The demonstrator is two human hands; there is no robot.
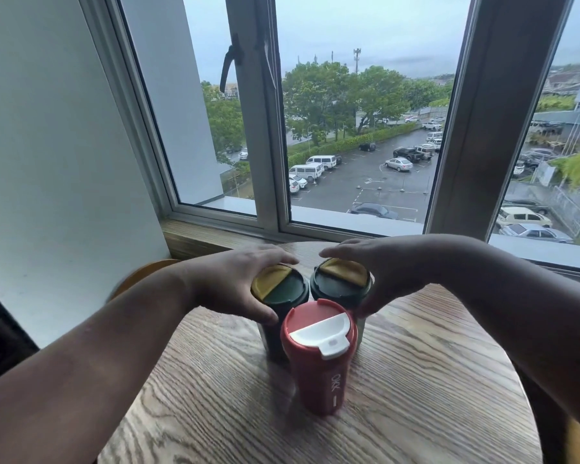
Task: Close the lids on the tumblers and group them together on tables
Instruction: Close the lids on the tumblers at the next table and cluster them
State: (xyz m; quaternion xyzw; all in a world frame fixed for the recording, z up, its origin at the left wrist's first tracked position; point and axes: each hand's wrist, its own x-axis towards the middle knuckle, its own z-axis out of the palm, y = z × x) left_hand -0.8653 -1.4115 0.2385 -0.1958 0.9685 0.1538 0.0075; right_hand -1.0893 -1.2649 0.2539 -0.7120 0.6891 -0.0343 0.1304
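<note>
Three tumblers are clustered upright on the round wooden table [416, 380]. Nearest stands the red tumbler [318, 373], white flap shut, untouched. Just behind it, the left green tumbler [279, 293] is gripped around its lid by the left hand [235, 286], and the right green tumbler [340, 286] is clasped by the right hand [385, 272]. Beyond, a window [365, 128] is seen.
</note>
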